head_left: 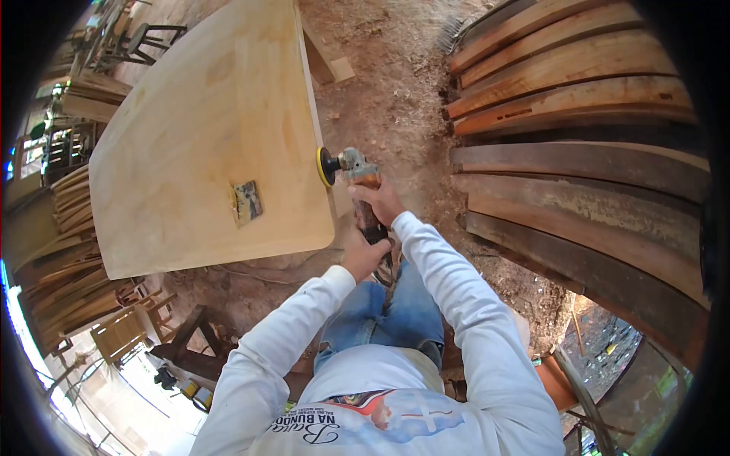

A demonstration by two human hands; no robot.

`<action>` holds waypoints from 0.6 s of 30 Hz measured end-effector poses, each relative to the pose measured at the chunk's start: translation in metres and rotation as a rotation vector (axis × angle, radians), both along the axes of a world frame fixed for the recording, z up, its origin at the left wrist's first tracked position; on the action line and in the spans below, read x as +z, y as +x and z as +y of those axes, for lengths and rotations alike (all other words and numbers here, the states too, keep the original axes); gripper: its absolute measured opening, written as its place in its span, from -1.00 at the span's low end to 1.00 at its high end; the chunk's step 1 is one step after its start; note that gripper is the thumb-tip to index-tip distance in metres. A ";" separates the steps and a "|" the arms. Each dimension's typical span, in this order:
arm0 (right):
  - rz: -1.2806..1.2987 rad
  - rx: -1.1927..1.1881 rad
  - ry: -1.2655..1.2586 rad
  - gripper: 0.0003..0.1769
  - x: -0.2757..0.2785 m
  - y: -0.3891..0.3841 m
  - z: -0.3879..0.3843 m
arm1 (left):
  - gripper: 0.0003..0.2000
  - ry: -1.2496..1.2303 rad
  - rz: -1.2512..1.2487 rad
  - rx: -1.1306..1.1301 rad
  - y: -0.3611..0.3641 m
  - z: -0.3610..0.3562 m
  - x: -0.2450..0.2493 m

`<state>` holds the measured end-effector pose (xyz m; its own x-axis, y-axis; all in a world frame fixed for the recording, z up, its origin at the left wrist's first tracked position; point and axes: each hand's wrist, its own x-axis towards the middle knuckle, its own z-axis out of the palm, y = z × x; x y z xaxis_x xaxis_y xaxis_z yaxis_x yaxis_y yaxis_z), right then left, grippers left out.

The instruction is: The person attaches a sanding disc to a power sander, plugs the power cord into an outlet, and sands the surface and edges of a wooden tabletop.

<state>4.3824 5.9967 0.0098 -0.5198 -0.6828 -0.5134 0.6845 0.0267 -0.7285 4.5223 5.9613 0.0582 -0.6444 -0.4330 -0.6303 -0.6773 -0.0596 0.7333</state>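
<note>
An angle grinder (363, 176) with a yellow-edged round sanding pad (326, 166) is held between my two hands. My right hand (382, 201) wraps around its body just behind the orange and metal head. Farther back, my left hand (363, 253) grips the dark rear end of the tool. The pad stands on edge right at the side of a large pale wooden panel (175, 137), near its rounded corner. On the panel lies a small sheet (247, 201) with a dark, worn picture on it.
Long wooden planks (578, 99) are lined up along the right side. Stacked thin boards (72, 205) and a dark stool (148, 42) stand at the left. Sawdust and shavings cover the dirt floor (388, 83). A small wooden frame (118, 334) sits at lower left.
</note>
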 end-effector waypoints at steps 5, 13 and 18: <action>0.004 0.026 0.016 -0.47 0.008 -0.017 -0.011 | -0.36 0.035 -0.010 0.083 -0.014 -0.010 -0.006; 0.027 0.010 0.046 -0.40 0.006 0.042 0.037 | -0.30 -0.063 -0.033 -0.032 0.041 0.035 0.003; 0.012 0.027 0.049 -0.34 0.009 0.079 0.066 | -0.29 -0.073 -0.070 -0.038 0.075 0.063 0.019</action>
<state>4.4617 6.0623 0.0183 -0.5079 -0.6711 -0.5401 0.6740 0.0809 -0.7343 4.5969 6.0244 0.0777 -0.6166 -0.4554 -0.6422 -0.7278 0.0187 0.6855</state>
